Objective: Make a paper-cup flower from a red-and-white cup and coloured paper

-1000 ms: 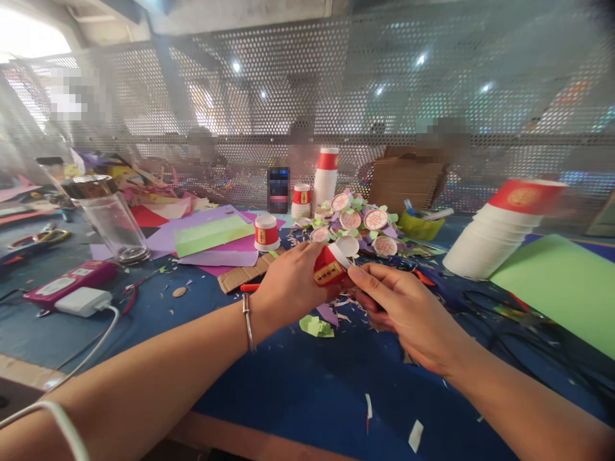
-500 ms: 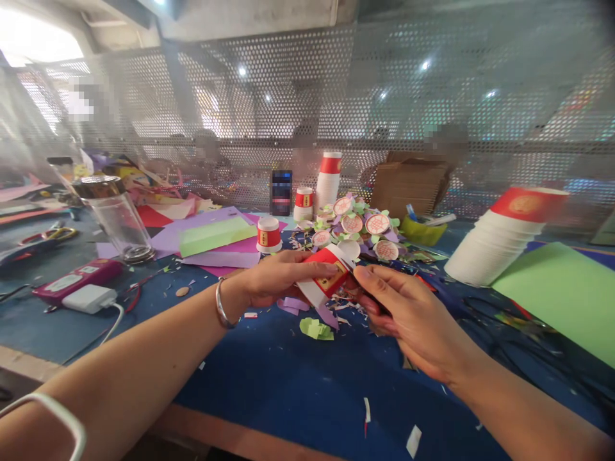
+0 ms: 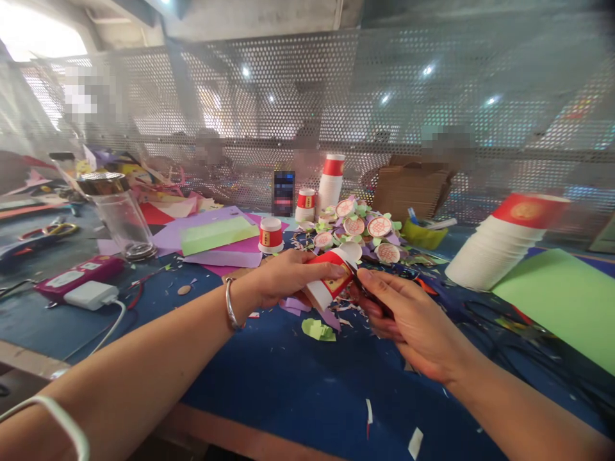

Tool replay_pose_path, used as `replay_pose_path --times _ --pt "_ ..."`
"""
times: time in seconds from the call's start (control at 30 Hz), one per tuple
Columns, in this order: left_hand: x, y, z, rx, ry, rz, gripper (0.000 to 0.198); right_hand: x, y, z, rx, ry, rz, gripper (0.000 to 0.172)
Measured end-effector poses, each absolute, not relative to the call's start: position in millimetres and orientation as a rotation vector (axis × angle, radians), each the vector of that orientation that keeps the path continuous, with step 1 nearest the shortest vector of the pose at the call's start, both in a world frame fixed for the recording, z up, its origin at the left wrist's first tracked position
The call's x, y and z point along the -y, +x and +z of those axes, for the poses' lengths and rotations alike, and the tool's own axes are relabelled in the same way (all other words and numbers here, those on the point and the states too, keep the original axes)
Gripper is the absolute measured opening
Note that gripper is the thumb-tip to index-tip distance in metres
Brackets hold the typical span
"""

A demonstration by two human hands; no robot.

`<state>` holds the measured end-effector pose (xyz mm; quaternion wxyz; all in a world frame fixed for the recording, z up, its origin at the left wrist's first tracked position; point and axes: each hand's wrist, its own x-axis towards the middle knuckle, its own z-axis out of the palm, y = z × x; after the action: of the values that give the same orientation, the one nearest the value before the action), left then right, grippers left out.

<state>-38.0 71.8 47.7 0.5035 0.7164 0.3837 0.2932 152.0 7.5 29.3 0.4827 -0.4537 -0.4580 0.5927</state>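
My left hand [image 3: 283, 278] is closed round a red and white paper cup [image 3: 329, 282], held on its side above the blue table [image 3: 288, 384]. My right hand [image 3: 408, 317] sits just right of the cup, fingers pinched on a dark tool that looks like scissors [image 3: 368, 296], its tip at the cup's rim. Paper scraps, among them a green scrap [image 3: 317, 330], lie below my hands. Behind the cup is a heap of cut cup bottoms with paper petals [image 3: 358, 227].
A leaning stack of paper cups [image 3: 500, 246] and a green sheet [image 3: 562, 298] lie at the right. A small cup [image 3: 270, 235], coloured paper [image 3: 216, 234], a glass jar [image 3: 120, 218], a pink device [image 3: 77, 275] and a white charger [image 3: 91, 294] are at the left. A perforated metal screen [image 3: 336, 109] closes the back.
My left hand has turned the cup so its white side shows and lowered it a little. My right hand stays at the cup's rim.
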Motion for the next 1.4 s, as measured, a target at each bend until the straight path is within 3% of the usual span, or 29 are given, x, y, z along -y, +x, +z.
replay_pose_path --times 0.37,1.1,1.4 --pt "-82.2 -37.2 48.9 -0.954 1.413 0.399 0.038 -7.9 147.2 24.7 1.024 -1.183 1.442 0.044" --pt "-86.0 -40.3 50.3 -0.898 1.673 0.406 0.047 -4.8 146.1 21.6 1.086 -1.214 1.365 0.043" --pt "-88.7 -37.8 46.0 -0.797 1.539 0.422 0.040 -6.4 146.0 24.4 1.068 -1.198 1.376 0.043"
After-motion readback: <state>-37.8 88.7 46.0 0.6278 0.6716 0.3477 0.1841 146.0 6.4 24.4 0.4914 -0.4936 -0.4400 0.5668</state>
